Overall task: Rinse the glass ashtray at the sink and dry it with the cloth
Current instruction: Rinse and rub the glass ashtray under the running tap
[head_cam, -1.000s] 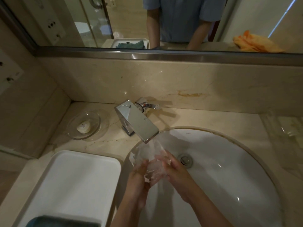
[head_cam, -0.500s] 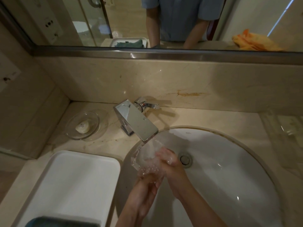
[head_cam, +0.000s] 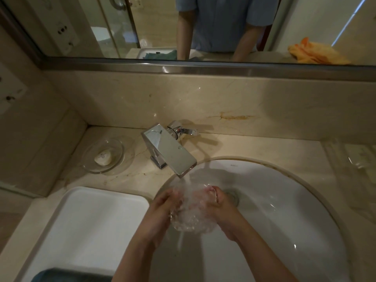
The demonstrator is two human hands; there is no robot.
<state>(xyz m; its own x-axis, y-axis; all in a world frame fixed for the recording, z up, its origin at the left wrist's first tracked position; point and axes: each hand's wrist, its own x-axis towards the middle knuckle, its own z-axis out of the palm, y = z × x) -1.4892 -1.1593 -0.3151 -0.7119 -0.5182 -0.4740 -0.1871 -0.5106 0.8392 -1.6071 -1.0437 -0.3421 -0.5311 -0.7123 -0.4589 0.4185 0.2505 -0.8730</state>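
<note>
The clear glass ashtray (head_cam: 192, 215) is held over the white sink basin (head_cam: 284, 200), under water running from the chrome faucet (head_cam: 169, 152). My left hand (head_cam: 162, 208) grips its left side and my right hand (head_cam: 220, 208) grips its right side, fingers curled over the rim. Water spills off the ashtray's lower edge into the basin. A dark teal cloth (head_cam: 69, 275) lies at the near end of the white tray (head_cam: 89, 224), partly cut off by the frame's bottom edge.
A glass soap dish (head_cam: 103, 155) with a white soap bar sits left of the faucet on the marble counter. The sink drain (head_cam: 232, 197) lies just behind my right hand. A mirror runs along the back wall; an orange cloth (head_cam: 315, 53) shows in it.
The ashtray has tipped from upright to flatter and lower under the stream. My left hand moved up to its left side and my right hand shifted to its right side.
</note>
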